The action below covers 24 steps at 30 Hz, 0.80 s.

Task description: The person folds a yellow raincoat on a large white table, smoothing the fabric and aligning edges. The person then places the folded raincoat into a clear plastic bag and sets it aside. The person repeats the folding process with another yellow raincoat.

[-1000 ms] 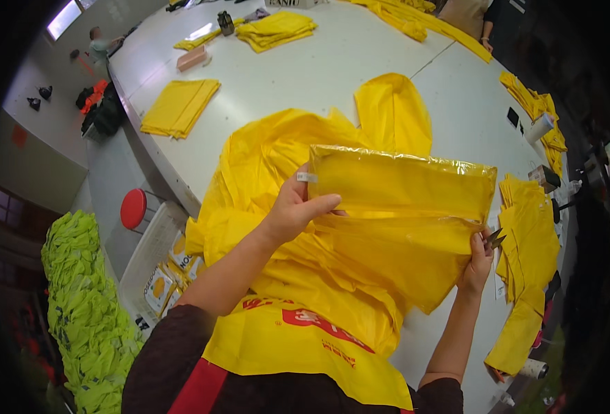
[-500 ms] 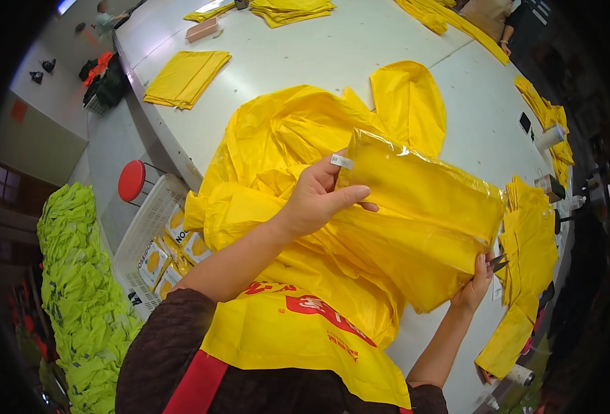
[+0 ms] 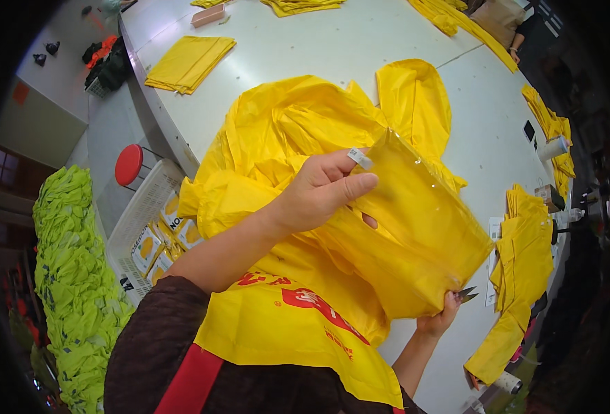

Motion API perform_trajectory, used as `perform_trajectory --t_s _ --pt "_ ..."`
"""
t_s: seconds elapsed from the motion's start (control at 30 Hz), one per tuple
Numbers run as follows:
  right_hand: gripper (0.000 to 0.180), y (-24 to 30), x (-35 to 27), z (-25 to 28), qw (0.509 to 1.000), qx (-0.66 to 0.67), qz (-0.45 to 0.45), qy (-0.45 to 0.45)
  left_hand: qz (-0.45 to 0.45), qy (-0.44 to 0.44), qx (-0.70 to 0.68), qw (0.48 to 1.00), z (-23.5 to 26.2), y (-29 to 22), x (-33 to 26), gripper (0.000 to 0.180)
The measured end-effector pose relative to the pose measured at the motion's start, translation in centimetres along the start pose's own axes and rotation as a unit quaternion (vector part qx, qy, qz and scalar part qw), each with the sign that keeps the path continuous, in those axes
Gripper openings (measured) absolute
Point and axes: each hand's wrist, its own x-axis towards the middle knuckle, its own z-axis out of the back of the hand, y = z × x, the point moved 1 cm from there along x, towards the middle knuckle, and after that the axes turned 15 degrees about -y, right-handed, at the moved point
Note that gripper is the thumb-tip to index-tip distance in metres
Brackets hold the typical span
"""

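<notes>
My left hand (image 3: 322, 190) is closed on the upper left corner of a flat yellow sheet piece with a shiny, clear-looking film face (image 3: 422, 186). Beside those fingers a small white label (image 3: 359, 158) sticks out. At the lower right corner, my right hand (image 3: 440, 319) pinches the same piece. The dark pointed blades of thread snips (image 3: 466, 295) poke out past that hand; their handles are hidden. Under and behind the piece, a large crumpled yellow garment (image 3: 284, 131) spreads over the table and my lap. A yellow apron (image 3: 284, 331) with red print covers my front.
The white table (image 3: 339, 41) bears folded yellow pieces (image 3: 191, 62), a pink tray (image 3: 208, 16), a phone (image 3: 528, 131) and thread cones (image 3: 552, 148). More yellow pieces (image 3: 522, 262) lie right. To my left are a white basket of packets (image 3: 122, 259), a red stool (image 3: 129, 163) and lime-green fabric (image 3: 70, 276).
The yellow piece has tilted, its right end swinging down and toward me. My right hand has moved left and lower with it; my left hand has shifted slightly right.
</notes>
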Motion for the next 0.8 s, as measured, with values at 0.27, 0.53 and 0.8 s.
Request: perform_trajectory --t_s 0.27,0.53,0.8 --pt "0.045 -0.7 -2.3 -0.8 0.997 0.030 -0.027 -0.060 0.015 0.019 -0.040 0.999 -1.1 -0.7 -0.4 0.025" --pt "0.046 -0.6 -2.2 -0.5 0.997 0.028 -0.046 -0.049 0.017 0.003 0.008 1.000 -1.4 -0.7 -0.2 0.026" --pt "0.046 -1.1 -2.7 0.1 0.998 0.027 -0.053 -0.016 0.023 -0.007 0.009 1.000 -1.4 -0.4 -0.5 0.025"
